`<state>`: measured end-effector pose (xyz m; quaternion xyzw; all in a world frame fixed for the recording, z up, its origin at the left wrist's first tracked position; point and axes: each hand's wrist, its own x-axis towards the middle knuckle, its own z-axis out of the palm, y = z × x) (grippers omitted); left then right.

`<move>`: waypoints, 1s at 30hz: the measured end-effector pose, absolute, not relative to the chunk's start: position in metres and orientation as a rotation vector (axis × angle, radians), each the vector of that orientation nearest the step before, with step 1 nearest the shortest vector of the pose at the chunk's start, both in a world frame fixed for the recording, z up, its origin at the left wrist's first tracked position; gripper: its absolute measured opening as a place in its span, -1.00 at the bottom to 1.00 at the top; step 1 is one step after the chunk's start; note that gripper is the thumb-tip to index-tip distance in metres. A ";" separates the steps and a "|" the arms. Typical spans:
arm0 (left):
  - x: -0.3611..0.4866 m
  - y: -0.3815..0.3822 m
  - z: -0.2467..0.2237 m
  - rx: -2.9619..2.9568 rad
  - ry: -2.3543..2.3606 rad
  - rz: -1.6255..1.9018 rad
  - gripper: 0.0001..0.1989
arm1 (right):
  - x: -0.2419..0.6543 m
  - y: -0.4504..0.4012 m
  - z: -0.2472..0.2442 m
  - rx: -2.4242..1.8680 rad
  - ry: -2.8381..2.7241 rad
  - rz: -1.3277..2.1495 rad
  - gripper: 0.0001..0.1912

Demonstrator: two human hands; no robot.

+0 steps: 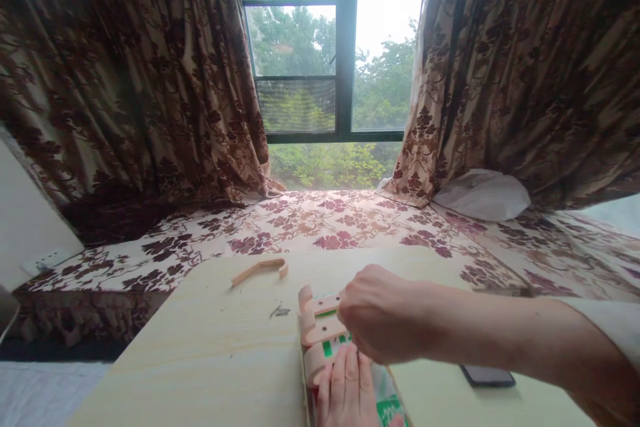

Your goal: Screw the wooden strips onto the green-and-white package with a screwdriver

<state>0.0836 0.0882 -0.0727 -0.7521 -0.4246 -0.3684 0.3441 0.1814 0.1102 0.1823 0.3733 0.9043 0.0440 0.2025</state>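
Observation:
On the light wooden table, curved wooden pieces [327,330] with small dark holes lie side by side over a box [400,397] with green and white printing. My left hand [347,383] lies with fingers stretched over the nearest piece and the box. Above the right ends of the pieces, my right hand [375,313] is closed, its back to the camera; what it holds, if anything, is hidden. A separate hook-shaped wooden piece [260,271] rests farther back to the left. Small dark bits [280,311], perhaps screws, lie left of the box.
A dark phone-like object [487,375] lies on the table [200,360] beneath my right forearm. Beyond the table is a ledge with a floral cover [325,220], holding a white bag [483,195] at right. Patterned curtains [150,80] flank the window.

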 end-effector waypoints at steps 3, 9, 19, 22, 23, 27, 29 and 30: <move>0.083 0.089 -0.072 -1.951 -1.092 -0.967 -0.52 | 0.185 0.111 0.188 1.013 2.530 0.134 -0.85; 0.084 0.090 -0.071 -1.955 -1.094 -0.966 -0.49 | 0.190 0.117 0.184 0.950 2.598 0.168 -0.82; 0.086 0.089 -0.071 -1.925 -1.115 -1.026 -0.53 | 0.197 0.123 0.173 1.049 2.608 0.170 -0.80; 0.085 0.089 -0.072 -1.936 -1.109 -1.002 -0.51 | 0.196 0.118 0.180 1.006 2.615 0.198 -0.82; 0.084 0.089 -0.073 -1.948 -1.106 -0.989 -0.49 | 0.196 0.117 0.181 0.997 2.617 0.209 -0.82; 0.083 0.088 -0.072 -1.973 -1.113 -0.963 -0.51 | 0.194 0.117 0.178 1.005 2.590 0.173 -0.85; 0.083 0.088 -0.071 -1.981 -1.107 -0.967 -0.53 | 0.193 0.118 0.176 1.047 2.571 0.158 -0.85; 0.083 0.087 -0.071 -1.986 -1.103 -0.968 -0.54 | 0.193 0.118 0.176 1.065 2.563 0.155 -0.84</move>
